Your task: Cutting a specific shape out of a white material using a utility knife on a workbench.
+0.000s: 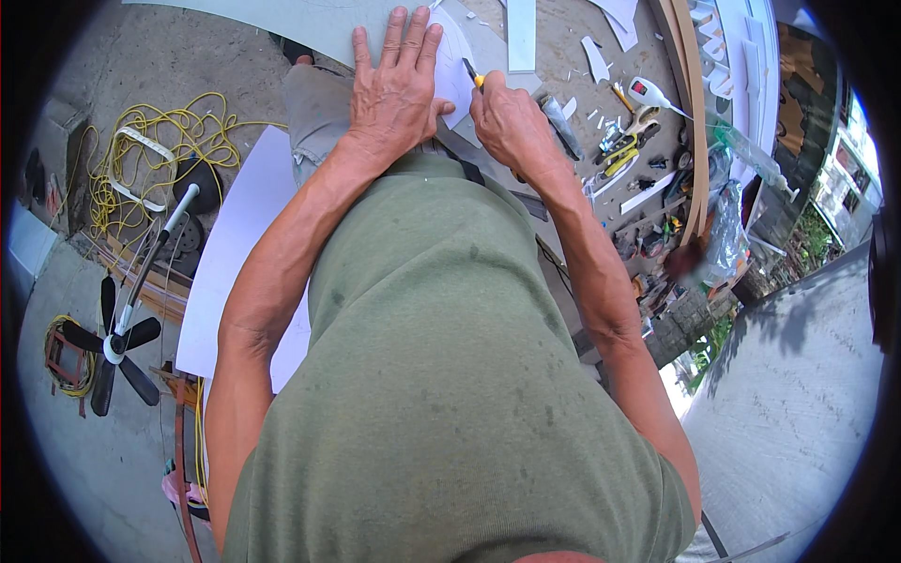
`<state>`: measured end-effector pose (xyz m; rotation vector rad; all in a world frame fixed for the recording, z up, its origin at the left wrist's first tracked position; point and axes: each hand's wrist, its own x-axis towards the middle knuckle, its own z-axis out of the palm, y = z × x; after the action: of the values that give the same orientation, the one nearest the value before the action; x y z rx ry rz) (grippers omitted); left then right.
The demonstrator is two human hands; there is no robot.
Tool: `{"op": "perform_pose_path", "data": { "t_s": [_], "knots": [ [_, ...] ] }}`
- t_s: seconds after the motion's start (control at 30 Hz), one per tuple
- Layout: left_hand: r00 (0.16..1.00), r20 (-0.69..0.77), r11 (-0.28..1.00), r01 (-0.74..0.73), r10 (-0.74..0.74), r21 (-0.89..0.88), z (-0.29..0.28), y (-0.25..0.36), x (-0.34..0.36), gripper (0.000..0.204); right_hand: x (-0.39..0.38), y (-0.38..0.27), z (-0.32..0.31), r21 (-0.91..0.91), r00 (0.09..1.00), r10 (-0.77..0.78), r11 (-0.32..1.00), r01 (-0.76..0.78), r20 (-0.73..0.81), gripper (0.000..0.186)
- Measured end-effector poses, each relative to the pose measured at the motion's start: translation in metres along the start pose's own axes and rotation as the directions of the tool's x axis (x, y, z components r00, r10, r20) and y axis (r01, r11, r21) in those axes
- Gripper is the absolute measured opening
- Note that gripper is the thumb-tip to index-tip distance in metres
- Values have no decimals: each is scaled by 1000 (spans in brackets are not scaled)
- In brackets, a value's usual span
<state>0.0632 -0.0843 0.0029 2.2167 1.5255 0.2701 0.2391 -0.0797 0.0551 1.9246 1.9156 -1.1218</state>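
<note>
My left hand [399,98] lies flat with its fingers stretched forward, pressing on a pale sheet [310,23] and the edge of a white piece [455,47] that carries a curved line. Just to its right, my right hand [511,122] is closed around a cutter knife [480,82] with a yellow and black handle. The dark blade points forward and left, over the white piece. Whether the tip touches the surface I cannot tell. Most of the handle is hidden in my fist.
Right of my hands, pliers [644,124], a white bottle [648,91] and several white offcuts lie on the worktop. Brown curved strips [695,122] stand along its right side. On the left are a tangled yellow cord [202,120], a black-bladed fan [114,349] and a large white sheet [235,235].
</note>
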Motion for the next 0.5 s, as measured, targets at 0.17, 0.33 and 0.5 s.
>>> {"op": "perform_pose_path", "data": {
  "t_s": [0.17, 0.33, 0.5],
  "knots": [
    [1000, 22, 1000, 3, -3, 16, -2, 2, 1, 97, -2, 0, 1, 14, 1000, 4, 1000, -4, -8, 32],
    [1000, 3, 1000, 3, -3, 10, 0, 1, 1, 97, -2, 1, 3, 2, 1000, 6, 1000, -6, -4, 31],
    [1000, -11, 1000, -1, 1, 11, -1, 1, 1, 97, -3, -1, 1, -4, 1000, 8, 1000, -8, 11, 31]
  ]
}}
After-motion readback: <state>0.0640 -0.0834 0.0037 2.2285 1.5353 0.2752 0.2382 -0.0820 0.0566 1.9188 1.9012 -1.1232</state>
